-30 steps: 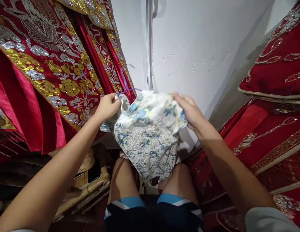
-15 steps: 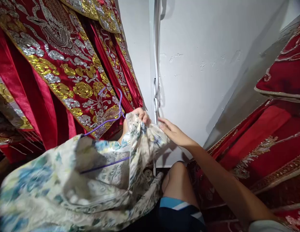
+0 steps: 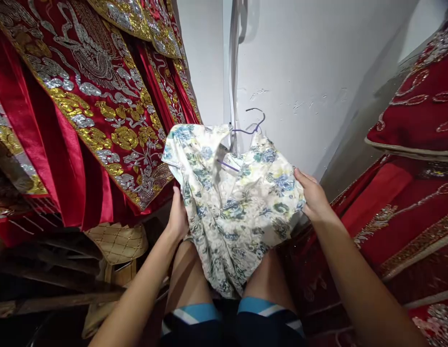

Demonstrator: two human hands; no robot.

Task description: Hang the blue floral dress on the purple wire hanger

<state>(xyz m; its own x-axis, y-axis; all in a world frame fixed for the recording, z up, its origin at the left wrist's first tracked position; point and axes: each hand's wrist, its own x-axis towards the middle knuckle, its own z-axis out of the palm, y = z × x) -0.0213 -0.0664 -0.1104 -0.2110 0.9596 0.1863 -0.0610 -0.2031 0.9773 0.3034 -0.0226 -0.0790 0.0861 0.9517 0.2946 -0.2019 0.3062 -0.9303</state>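
A cream short-sleeved floral top [image 3: 242,207] with blue and green flowers is spread out in front of me above my knees. Inside it sits a purple clothes hanger [image 3: 258,126], its hook sticking up past the neckline and its bar showing in the neck opening. My left hand [image 3: 178,214] grips the garment's left side below the sleeve, with most fingers hidden behind the cloth. At the other side, my right hand [image 3: 312,193] pinches the edge of the right sleeve, thumb in front.
Red costumes with gold and silver sequins [image 3: 125,137] hang on the left. More red embroidered garments [image 3: 401,197] fill the right side. Ahead stands a white wall [image 3: 299,58] with a metal strip [image 3: 231,62]. Wooden pieces [image 3: 58,303] lie low at left.
The top has swung from bunched at lower left to spread upright in the centre. Its hanger has turned, hook now up at right. My hands have moved apart to opposite sides of the garment.
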